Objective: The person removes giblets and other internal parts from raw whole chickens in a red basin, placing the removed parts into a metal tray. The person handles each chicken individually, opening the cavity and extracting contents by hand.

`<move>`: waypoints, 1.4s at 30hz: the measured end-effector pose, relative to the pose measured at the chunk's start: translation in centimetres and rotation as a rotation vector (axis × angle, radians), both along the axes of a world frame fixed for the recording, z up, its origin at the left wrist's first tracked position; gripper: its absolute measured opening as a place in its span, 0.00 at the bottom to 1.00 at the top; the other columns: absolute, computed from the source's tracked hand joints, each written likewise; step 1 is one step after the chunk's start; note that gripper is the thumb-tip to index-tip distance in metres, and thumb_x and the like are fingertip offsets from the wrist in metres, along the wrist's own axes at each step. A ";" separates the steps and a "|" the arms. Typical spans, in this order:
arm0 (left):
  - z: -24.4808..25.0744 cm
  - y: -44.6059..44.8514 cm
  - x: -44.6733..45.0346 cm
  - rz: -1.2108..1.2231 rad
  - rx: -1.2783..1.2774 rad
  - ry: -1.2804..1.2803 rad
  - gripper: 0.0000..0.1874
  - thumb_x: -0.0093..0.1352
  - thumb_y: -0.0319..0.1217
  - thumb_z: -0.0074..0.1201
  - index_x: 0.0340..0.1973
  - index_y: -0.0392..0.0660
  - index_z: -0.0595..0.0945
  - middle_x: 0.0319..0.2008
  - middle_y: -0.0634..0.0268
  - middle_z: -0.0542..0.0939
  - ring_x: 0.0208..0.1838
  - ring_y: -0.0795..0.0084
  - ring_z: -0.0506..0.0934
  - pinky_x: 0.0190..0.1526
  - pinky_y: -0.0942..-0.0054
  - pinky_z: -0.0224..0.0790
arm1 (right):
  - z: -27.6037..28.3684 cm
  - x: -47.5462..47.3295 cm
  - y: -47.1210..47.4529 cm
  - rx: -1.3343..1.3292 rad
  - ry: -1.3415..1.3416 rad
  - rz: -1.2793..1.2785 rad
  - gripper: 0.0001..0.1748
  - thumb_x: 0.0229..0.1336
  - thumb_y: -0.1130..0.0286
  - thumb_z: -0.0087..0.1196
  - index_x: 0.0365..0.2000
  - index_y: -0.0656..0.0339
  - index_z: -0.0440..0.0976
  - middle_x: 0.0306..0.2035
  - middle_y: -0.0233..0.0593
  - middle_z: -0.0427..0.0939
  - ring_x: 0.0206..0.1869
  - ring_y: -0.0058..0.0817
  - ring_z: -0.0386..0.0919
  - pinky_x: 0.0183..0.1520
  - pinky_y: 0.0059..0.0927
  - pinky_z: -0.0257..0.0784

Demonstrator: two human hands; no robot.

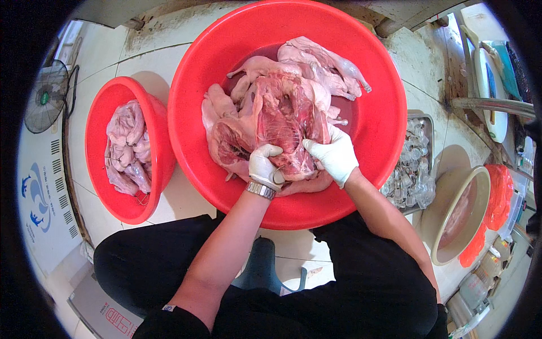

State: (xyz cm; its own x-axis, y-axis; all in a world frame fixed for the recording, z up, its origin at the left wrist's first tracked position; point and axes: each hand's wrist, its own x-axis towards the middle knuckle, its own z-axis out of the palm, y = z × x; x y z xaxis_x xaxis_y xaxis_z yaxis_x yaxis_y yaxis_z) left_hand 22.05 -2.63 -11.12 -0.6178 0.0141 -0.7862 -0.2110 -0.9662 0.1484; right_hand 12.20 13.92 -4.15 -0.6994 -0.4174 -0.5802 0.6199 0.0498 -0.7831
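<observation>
A split-open poultry carcass, probably a duck, lies with its red inner side up in a large red plastic basin. My left hand, in a white glove with a metal-band watch at the wrist, grips its near left end. A thin curved metal wire or hook shows by that palm. On the near right side, my gloved right hand pinches the cut edge, thumb inside the cavity. Beneath and around it are several more plucked birds, one pale bird at the back right and an opened one at left.
To the left, a smaller tilted red basin holds plucked birds with metal hooks. A metal tray of small clear plastic pieces stands right, beside a beige basin of cloudy liquid. A fan is far left; a blue-grey stool shows below.
</observation>
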 end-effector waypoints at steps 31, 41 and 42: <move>0.0 -0.8 0.7 -0.008 0.088 0.030 0.32 0.59 0.22 0.50 0.62 0.30 0.74 0.56 0.44 0.82 0.60 0.41 0.80 0.67 0.36 0.70 | -1.8 0.0 0.4 0.027 -0.009 0.067 0.16 0.57 0.78 0.67 0.48 0.68 0.82 0.37 0.33 0.84 0.37 0.19 0.78 0.43 0.28 0.76; -1.2 -1.7 1.2 -0.066 0.193 0.116 0.22 0.59 0.21 0.51 0.50 0.29 0.80 0.46 0.46 0.85 0.52 0.44 0.84 0.62 0.41 0.76 | -1.7 0.4 1.0 -0.086 -0.066 0.022 0.16 0.58 0.77 0.66 0.47 0.69 0.82 0.38 0.35 0.85 0.38 0.21 0.80 0.44 0.29 0.78; -0.8 -1.7 0.8 -0.065 0.092 0.056 0.25 0.58 0.21 0.50 0.54 0.29 0.78 0.51 0.45 0.84 0.55 0.44 0.83 0.65 0.40 0.74 | -1.4 0.2 0.9 -0.086 -0.059 0.030 0.16 0.58 0.77 0.66 0.47 0.69 0.82 0.39 0.35 0.85 0.38 0.21 0.80 0.44 0.29 0.78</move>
State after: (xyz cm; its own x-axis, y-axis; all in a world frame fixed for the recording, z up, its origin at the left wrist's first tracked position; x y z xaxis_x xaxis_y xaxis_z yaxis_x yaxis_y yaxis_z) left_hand 22.87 -4.30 -11.90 -0.6560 0.1262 -0.7442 -0.2675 -0.9608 0.0729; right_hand 12.37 14.83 -5.59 -0.6518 -0.4876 -0.5809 0.6639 0.0034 -0.7478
